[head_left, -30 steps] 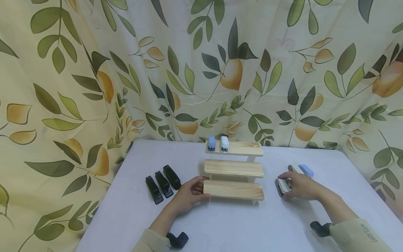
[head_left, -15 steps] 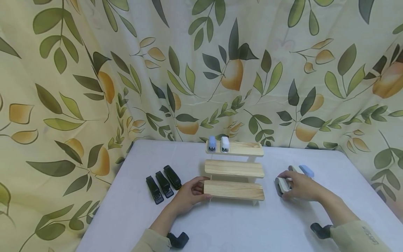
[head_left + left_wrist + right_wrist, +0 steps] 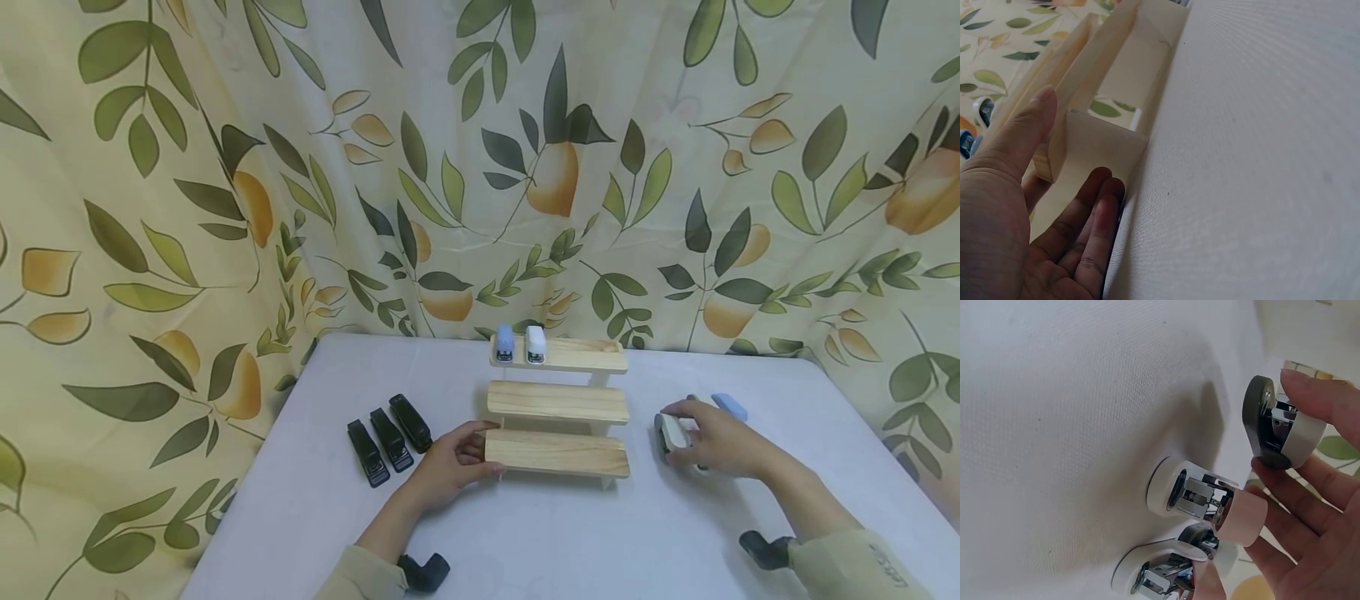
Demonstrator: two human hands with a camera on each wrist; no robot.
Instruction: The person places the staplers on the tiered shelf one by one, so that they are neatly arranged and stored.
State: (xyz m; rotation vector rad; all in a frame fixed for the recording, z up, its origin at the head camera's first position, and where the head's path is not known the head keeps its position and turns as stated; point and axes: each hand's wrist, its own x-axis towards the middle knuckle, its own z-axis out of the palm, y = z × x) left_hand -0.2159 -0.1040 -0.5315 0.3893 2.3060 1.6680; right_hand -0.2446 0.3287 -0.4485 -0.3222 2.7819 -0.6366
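My left hand (image 3: 452, 467) grips the left end of the bottom board of a three-tier wooden display stand (image 3: 557, 452). In the left wrist view, the thumb lies along the board end (image 3: 1047, 159) and other fingers extend beside the white side support (image 3: 1107, 140). To the right of the stand, my right hand (image 3: 716, 437) pinches a mini stapler (image 3: 1282, 428), white with a dark grey-green base, between thumb and fingers. It is raised off the table, with a shadow beside it. Below it in the right wrist view stand a pink-and-white stapler (image 3: 1207, 500) and another pink-and-white stapler (image 3: 1163, 572).
A blue mini stapler (image 3: 504, 342) and a white mini stapler (image 3: 536, 343) stand on the top tier. Several black staplers (image 3: 387, 437) lie left of the stand. A light blue stapler (image 3: 730, 406) lies beyond my right hand. A leaf-patterned curtain (image 3: 480, 167) hangs behind the table.
My right hand has lifted the white and grey-green stapler slightly from the table and tilted it. My left hand stays on the stand.
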